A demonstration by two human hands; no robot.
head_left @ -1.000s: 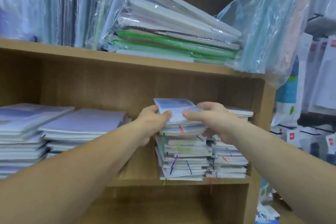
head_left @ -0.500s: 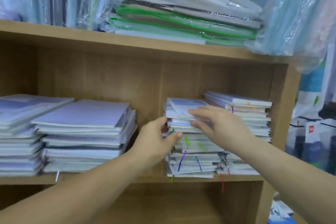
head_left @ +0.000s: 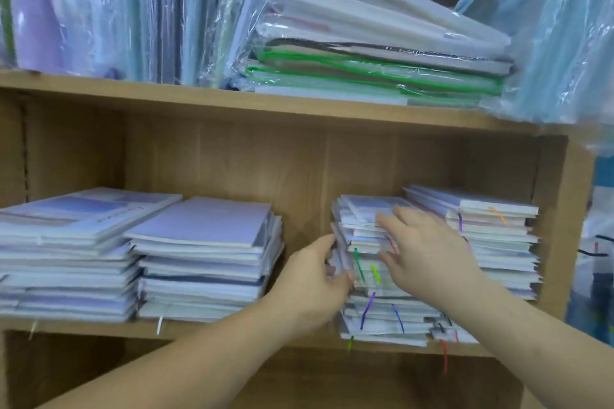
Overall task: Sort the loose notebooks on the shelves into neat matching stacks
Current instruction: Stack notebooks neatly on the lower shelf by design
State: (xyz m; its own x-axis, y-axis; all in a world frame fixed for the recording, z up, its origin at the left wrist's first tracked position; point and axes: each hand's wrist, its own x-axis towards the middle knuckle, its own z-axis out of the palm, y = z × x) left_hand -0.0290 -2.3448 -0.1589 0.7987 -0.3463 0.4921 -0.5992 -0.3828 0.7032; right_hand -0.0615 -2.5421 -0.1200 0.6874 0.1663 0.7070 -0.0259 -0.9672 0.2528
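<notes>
A stack of small notebooks (head_left: 375, 305) with coloured ribbon markers stands on the middle shelf (head_left: 232, 330), right of centre. My left hand (head_left: 312, 276) is at the stack's left side and pinches the left edges of a few notebooks in its upper half. My right hand (head_left: 428, 252) lies with fingers spread over the stack's front and top, pressing against it. A second small stack (head_left: 491, 236) sits just behind on the right, touching the first. Two stacks of larger pale-purple notebooks (head_left: 206, 242) (head_left: 66, 242) fill the shelf's left half.
The upper shelf (head_left: 199, 100) carries upright plastic-wrapped pads on the left, a leaning pile of wrapped folders (head_left: 365, 70), and a blue plastic bag (head_left: 558, 43) overhanging the right end. The wooden side panel (head_left: 561, 226) closes the compartment on the right.
The notebook both hands held has been set on top of the small stack. My left hand dropped to the stack's left edge and my right hand spread over its front.
</notes>
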